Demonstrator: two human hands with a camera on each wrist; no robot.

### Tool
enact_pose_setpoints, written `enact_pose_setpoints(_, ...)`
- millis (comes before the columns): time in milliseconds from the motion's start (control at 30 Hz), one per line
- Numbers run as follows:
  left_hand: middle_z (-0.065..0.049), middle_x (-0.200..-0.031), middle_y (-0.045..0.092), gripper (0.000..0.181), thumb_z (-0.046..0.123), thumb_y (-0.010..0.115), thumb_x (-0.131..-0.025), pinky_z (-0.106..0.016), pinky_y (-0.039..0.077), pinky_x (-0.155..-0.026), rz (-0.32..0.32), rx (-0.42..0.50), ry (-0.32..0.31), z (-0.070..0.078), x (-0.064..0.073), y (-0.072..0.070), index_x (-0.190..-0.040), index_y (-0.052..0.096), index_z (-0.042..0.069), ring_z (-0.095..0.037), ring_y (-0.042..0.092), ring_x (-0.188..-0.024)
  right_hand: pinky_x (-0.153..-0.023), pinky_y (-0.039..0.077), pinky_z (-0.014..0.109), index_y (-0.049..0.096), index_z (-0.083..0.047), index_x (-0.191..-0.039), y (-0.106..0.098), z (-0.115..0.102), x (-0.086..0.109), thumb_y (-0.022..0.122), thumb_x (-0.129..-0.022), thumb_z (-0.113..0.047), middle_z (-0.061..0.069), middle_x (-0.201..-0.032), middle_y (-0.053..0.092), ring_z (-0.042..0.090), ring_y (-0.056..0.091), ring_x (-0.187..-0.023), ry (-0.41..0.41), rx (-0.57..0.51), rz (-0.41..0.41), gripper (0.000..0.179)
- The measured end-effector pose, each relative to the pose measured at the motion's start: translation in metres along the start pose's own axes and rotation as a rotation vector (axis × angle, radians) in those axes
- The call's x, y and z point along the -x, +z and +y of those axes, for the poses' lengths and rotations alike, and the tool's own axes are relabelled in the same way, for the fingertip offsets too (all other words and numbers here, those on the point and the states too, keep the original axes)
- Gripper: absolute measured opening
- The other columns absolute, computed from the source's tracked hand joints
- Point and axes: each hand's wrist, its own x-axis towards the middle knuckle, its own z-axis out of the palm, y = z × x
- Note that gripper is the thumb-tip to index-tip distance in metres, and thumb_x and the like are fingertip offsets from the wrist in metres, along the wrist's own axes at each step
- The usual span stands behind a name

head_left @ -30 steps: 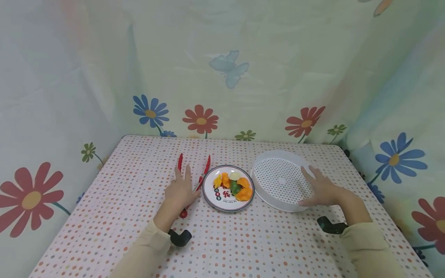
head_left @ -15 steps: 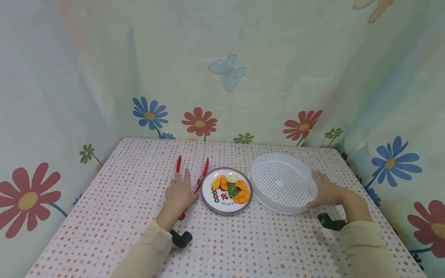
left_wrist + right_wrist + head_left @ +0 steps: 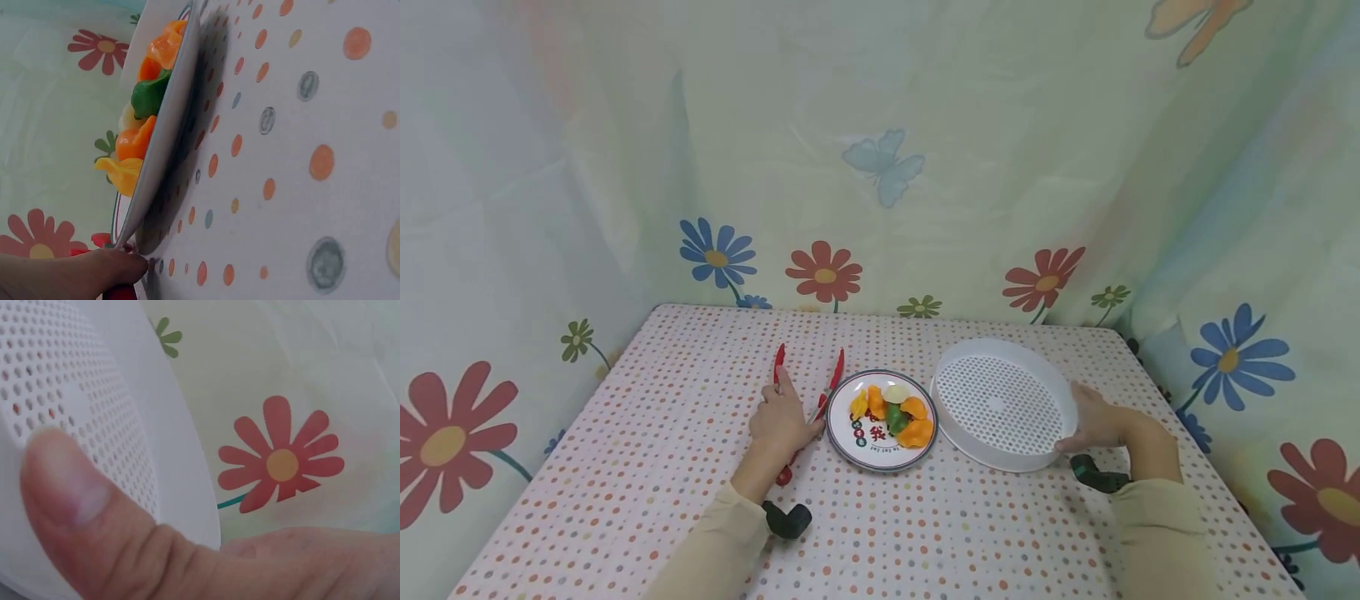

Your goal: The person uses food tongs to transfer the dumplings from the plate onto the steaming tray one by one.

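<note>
In the head view my left hand (image 3: 777,427) lies over a pair of red-tipped metal tongs (image 3: 831,386), gripping them; their arms stand spread apart. Part of the tongs is hidden under that hand, and its thumb meets them in the left wrist view. My right hand (image 3: 1096,417) grips the right side of a round white sieve (image 3: 1000,402) with a perforated bottom. The thumb (image 3: 94,500) shows large against the sieve in the right wrist view. Between the hands sits a white plate (image 3: 850,446) with several small peppers (image 3: 916,433), orange, yellow, green and pale.
A dotted cloth covers the table (image 3: 880,542). Behind it and at both sides hangs a flowered curtain (image 3: 760,167). The plate stands close beside the sieve, and the left thumb is close to the plate's rim.
My right hand's spread fingers have come onto the sieve's right side. My left hand's fingers have drawn in around the tongs. The head view has shifted slightly.
</note>
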Motion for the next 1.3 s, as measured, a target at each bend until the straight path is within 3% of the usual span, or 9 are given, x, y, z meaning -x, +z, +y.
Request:
enact_pose_setpoints(133,-0.034,-0.134,0.039,0.119,0.046,0.077,-0.072,-0.05,0.051,-0.077,0.03,0.075,0.01,-0.007,-0.004,-0.005,-0.148,0.003,-0.008,-0.042,0.057,-0.105,-0.105,0.01,0.068,-0.006,0.02,-0.141,0.002,0.004,-0.001,0.083,-0.067,-0.043,0.046,-0.143,-0.001,0.061,0.002,-0.131,-0.002,-0.006,0.002,0.131)
enact_pose_setpoints(200,-0.035,-0.135,0.038,0.115,0.043,0.077,-0.072,-0.053,0.049,-0.084,0.047,0.091,0.021,-0.012,-0.005,-0.01,-0.146,0.009,-0.012,-0.044,0.055,-0.111,-0.105,0.01,0.068,-0.005,0.02,-0.141,0.003,0.004,-0.001,0.082,-0.067,-0.044,0.046,-0.143,0.0,0.061,0.002,-0.131,-0.01,-0.009,0.009,0.131)
enact_pose_setpoints(400,-0.03,-0.119,0.046,0.092,0.04,0.077,-0.071,-0.048,0.05,-0.076,0.068,0.097,0.074,-0.027,-0.008,-0.022,-0.131,0.036,-0.015,-0.038,0.058,-0.09,-0.104,0.011,0.07,-0.003,0.016,-0.144,0.005,0.003,0.001,0.082,-0.068,-0.044,0.044,-0.144,0.005,0.061,0.006,-0.131,-0.037,-0.018,0.027,0.128)
enact_pose_setpoints(600,-0.029,-0.131,0.042,0.095,0.039,0.077,-0.071,-0.052,0.049,-0.085,0.055,0.122,0.146,-0.045,-0.008,-0.034,-0.138,0.032,-0.012,-0.042,0.056,-0.104,-0.102,0.011,0.071,-0.003,0.011,-0.146,0.004,0.001,0.003,0.083,-0.066,-0.043,0.041,-0.146,0.004,0.06,0.005,-0.132,-0.022,-0.055,0.046,0.129)
enact_pose_setpoints(800,-0.018,-0.116,0.061,0.088,0.035,0.08,-0.069,-0.044,0.05,-0.078,0.063,0.124,0.246,-0.059,0.003,-0.05,-0.136,0.042,-0.007,-0.03,0.061,-0.098,-0.104,0.01,0.069,-0.002,0.013,-0.145,0.002,-0.005,0.007,0.084,-0.065,-0.041,0.042,-0.145,0.002,0.06,0.004,-0.132,0.015,-0.05,0.031,0.129)
enact_pose_setpoints(1000,-0.008,-0.096,0.068,0.07,0.034,0.084,-0.065,-0.033,0.05,-0.065,0.01,0.085,0.364,-0.053,0.023,-0.055,-0.121,0.057,0.001,-0.019,0.063,-0.081,-0.103,0.011,0.07,-0.005,0.014,-0.144,-0.001,-0.007,0.012,0.083,-0.066,-0.044,0.043,-0.144,-0.002,0.062,0.002,-0.131,0.087,-0.049,0.005,0.131)
enact_pose_setpoints(1133,-0.004,-0.094,0.069,0.078,0.035,0.085,-0.063,-0.03,0.048,-0.062,-0.036,0.02,0.396,-0.048,0.035,-0.056,-0.128,0.056,0.001,-0.014,0.062,-0.078,-0.104,0.017,0.069,-0.003,0.013,-0.145,-0.002,-0.013,0.011,0.084,-0.065,-0.044,0.041,-0.145,0.0,0.061,0.004,-0.132,0.103,-0.032,-0.002,0.131)
enact_pose_setpoints(1300,-0.001,-0.089,0.069,0.076,0.036,0.084,-0.063,-0.028,0.044,-0.058,-0.041,-0.035,0.412,-0.042,0.04,-0.055,-0.128,0.058,0.004,-0.011,0.058,-0.072,-0.105,0.019,0.066,0.0,0.015,-0.144,-0.002,-0.018,0.009,0.085,-0.065,-0.04,0.041,-0.145,0.001,0.06,0.006,-0.132,0.142,0.011,-0.005,0.129)
